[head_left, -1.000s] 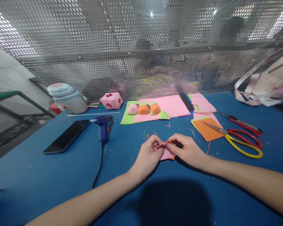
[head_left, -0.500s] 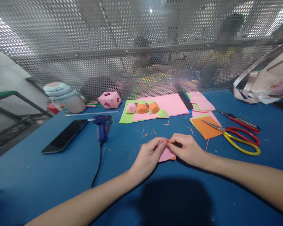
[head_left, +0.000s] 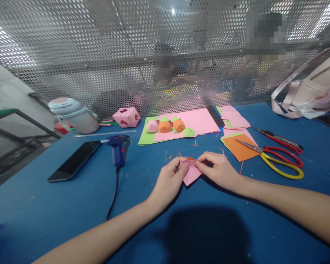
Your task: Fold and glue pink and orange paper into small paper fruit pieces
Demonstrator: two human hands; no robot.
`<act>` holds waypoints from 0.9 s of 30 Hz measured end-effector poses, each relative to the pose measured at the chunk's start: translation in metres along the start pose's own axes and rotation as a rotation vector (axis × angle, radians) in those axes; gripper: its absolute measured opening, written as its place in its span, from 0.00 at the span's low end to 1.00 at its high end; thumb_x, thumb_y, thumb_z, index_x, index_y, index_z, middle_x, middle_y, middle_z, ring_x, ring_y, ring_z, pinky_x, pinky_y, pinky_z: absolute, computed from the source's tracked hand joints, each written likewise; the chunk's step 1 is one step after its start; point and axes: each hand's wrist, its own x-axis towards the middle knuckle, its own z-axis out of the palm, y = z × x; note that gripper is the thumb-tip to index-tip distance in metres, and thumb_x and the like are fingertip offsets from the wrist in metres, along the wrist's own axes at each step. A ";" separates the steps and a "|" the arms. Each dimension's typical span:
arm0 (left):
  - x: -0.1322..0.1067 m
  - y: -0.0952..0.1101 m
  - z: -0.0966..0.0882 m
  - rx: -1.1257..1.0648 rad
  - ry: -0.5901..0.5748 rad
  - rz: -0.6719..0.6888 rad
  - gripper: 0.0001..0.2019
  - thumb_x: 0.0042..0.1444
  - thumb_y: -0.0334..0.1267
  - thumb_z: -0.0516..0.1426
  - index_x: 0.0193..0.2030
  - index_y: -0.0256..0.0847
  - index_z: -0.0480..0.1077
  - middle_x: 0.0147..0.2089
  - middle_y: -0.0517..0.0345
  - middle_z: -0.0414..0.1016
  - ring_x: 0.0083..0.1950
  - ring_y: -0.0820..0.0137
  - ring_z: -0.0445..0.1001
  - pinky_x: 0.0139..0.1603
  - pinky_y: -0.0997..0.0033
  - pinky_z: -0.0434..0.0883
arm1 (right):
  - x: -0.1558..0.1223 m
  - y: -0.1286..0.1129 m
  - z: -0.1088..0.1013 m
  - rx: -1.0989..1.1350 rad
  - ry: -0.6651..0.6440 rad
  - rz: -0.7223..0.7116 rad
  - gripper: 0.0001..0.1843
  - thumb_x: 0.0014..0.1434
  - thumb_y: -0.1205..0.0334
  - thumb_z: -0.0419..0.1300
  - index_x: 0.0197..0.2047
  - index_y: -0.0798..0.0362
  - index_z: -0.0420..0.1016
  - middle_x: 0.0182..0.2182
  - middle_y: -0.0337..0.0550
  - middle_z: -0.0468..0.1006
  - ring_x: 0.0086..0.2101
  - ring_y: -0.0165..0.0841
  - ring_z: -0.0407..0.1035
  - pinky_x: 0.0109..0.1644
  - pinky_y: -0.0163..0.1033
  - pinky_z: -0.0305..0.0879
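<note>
Between my two hands is a piece of pink paper (head_left: 191, 175), tilted so that one corner points toward me, with a strip of orange showing along its far edge. My left hand (head_left: 169, 179) pinches its left side between thumb and fingers. On the right side, my right hand (head_left: 218, 169) is closed on it the same way. Small paper scraps (head_left: 169, 158) lie on the table just beyond my hands. Right of my right hand are squares of orange paper (head_left: 240, 148), and scissors (head_left: 275, 159) with red and yellow handles rest partly over them.
A blue glue gun (head_left: 117, 150) and a black phone (head_left: 75, 161) lie left. Folded paper shapes (head_left: 165, 127) sit on pink and green sheets. A pink paper polyhedron (head_left: 127, 117), a bottle (head_left: 74, 115), a cutter knife (head_left: 280, 140) and a bag (head_left: 313, 91) stand around. Perforated metal (head_left: 126, 66) closes the back.
My hands have drawn slightly apart and the pink paper between them has turned, now showing more of its face and a pointed corner toward me. The view has shifted slightly.
</note>
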 end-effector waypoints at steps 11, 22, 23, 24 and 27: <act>0.004 -0.004 -0.005 0.025 0.051 -0.041 0.12 0.59 0.42 0.52 0.42 0.38 0.74 0.40 0.55 0.76 0.39 0.68 0.71 0.39 0.73 0.66 | -0.002 0.002 -0.004 0.033 -0.006 -0.050 0.06 0.59 0.65 0.56 0.30 0.54 0.70 0.26 0.37 0.71 0.27 0.27 0.64 0.31 0.33 0.61; 0.003 0.002 -0.003 0.117 0.006 0.046 0.12 0.58 0.41 0.53 0.43 0.42 0.75 0.44 0.55 0.77 0.46 0.65 0.72 0.49 0.68 0.66 | -0.001 0.006 -0.003 -0.038 0.061 -0.090 0.06 0.61 0.65 0.55 0.35 0.53 0.73 0.30 0.39 0.74 0.31 0.29 0.68 0.37 0.36 0.63; 0.003 0.001 -0.003 0.127 -0.006 0.058 0.12 0.59 0.40 0.52 0.44 0.41 0.75 0.44 0.55 0.77 0.47 0.66 0.72 0.50 0.68 0.65 | -0.001 0.006 -0.003 -0.039 0.067 -0.102 0.06 0.61 0.65 0.55 0.35 0.53 0.73 0.30 0.39 0.74 0.32 0.29 0.68 0.38 0.36 0.64; 0.003 0.000 -0.004 0.138 -0.018 0.067 0.13 0.59 0.40 0.51 0.44 0.41 0.74 0.44 0.55 0.76 0.46 0.66 0.72 0.49 0.68 0.65 | -0.001 0.006 -0.003 -0.042 0.071 -0.117 0.06 0.62 0.65 0.54 0.36 0.53 0.73 0.31 0.40 0.74 0.33 0.30 0.68 0.39 0.37 0.64; 0.004 -0.001 -0.004 0.171 -0.046 0.076 0.13 0.60 0.39 0.50 0.44 0.40 0.74 0.43 0.54 0.76 0.45 0.66 0.72 0.48 0.69 0.65 | 0.000 0.007 -0.004 -0.069 0.062 -0.179 0.07 0.63 0.66 0.54 0.37 0.53 0.73 0.31 0.41 0.74 0.34 0.30 0.68 0.40 0.37 0.64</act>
